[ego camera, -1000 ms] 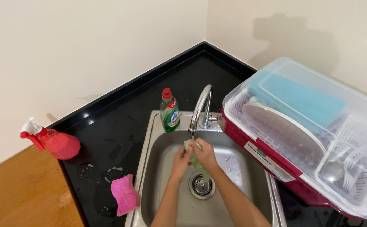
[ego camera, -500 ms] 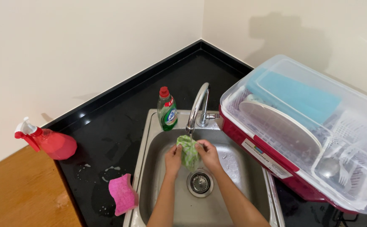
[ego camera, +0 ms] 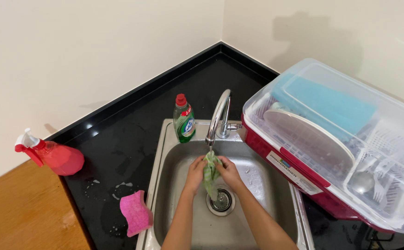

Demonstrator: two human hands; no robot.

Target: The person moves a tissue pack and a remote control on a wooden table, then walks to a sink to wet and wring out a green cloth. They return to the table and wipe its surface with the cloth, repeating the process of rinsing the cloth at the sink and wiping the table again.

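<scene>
While both hands meet over a steel sink [ego camera: 165, 194], they clasp a green cloth [ego camera: 209, 173] between them, directly under the spout of a curved metal faucet [ego camera: 218, 115]. The left hand [ego camera: 195, 172] closes its fingers on the cloth's left side, and the right hand [ego camera: 229, 172] closes on its right side, so the cloth sits pinched in the narrow gap between the two palms. Its top edge pokes up just below the spout, and its lower end hangs down toward the round drain [ego camera: 222, 202], which lies just beneath the hands. Both forearms reach in from the bottom edge of the view.

At the sink's back left corner stands a green bottle of dish soap [ego camera: 184, 119] with a red cap. A pink sponge [ego camera: 135, 213] lies on the black table [ego camera: 118, 139] just left of the sink, among small wet patches. Farther left, a red spray bottle [ego camera: 54, 155] rests near the wall. To the right of the sink sits a red dish rack [ego camera: 340, 143] under a clear plastic cover, holding a plate and cutlery.
</scene>
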